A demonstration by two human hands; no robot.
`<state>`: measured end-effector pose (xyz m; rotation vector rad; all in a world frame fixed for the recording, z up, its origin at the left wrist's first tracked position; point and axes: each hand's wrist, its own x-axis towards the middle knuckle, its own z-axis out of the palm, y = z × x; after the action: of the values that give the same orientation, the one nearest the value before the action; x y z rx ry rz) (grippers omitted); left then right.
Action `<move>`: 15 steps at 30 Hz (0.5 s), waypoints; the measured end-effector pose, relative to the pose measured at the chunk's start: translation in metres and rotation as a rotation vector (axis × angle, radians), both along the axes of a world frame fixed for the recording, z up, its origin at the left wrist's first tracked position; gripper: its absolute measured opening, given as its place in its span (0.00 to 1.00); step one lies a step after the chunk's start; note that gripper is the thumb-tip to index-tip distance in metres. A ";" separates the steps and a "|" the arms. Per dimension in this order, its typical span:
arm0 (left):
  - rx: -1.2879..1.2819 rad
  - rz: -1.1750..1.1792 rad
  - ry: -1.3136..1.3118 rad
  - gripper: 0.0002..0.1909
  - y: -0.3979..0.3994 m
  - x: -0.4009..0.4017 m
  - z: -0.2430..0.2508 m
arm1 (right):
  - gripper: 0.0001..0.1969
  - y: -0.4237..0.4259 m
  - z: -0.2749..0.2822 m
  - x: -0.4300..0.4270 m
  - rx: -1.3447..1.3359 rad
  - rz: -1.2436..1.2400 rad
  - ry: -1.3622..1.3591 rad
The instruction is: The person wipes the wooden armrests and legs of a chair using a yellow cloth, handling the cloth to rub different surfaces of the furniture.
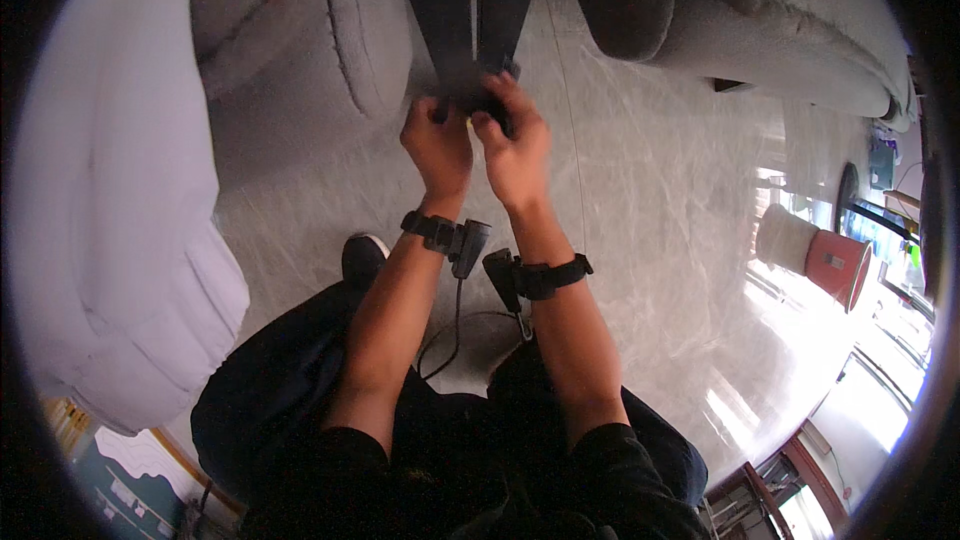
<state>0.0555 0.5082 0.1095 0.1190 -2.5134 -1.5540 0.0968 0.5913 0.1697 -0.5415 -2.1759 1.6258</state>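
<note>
My left hand (437,142) and my right hand (517,142) are close together at the lower end of a tall dark upright object (439,7), split by a thin pale strip. What this object is, I cannot tell. Both hands have curled fingers around a small dark part (501,109) at its foot, blurred and partly covered. A tiny yellow spot shows between the thumbs. Black straps with dark box-shaped devices circle both wrists: the left device (469,247) trails a cable, and the right device (501,274) has a metal clip below it.
Grey upholstered furniture (300,52) flanks the dark object on the left, with a sofa (750,30) at right. White fabric (112,202) drapes along the left edge. Glossy marbled floor (645,202) spreads beneath. A red-and-beige cylindrical container (832,259) stands near bright windows.
</note>
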 end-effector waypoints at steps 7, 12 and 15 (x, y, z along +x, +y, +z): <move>0.110 -0.049 0.019 0.06 0.008 -0.009 0.046 | 0.25 0.001 0.034 0.001 0.140 0.031 0.052; 0.077 -0.124 -0.087 0.03 0.002 -0.004 -0.014 | 0.25 -0.008 -0.008 0.009 0.131 0.004 -0.061; 0.071 -0.082 0.024 0.07 -0.014 -0.008 -0.052 | 0.25 -0.016 -0.036 0.007 0.120 0.019 -0.125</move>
<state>0.0471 0.4940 0.0572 0.0062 -2.4747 -1.6655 0.1042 0.5752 0.1337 -0.6041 -2.3579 1.4956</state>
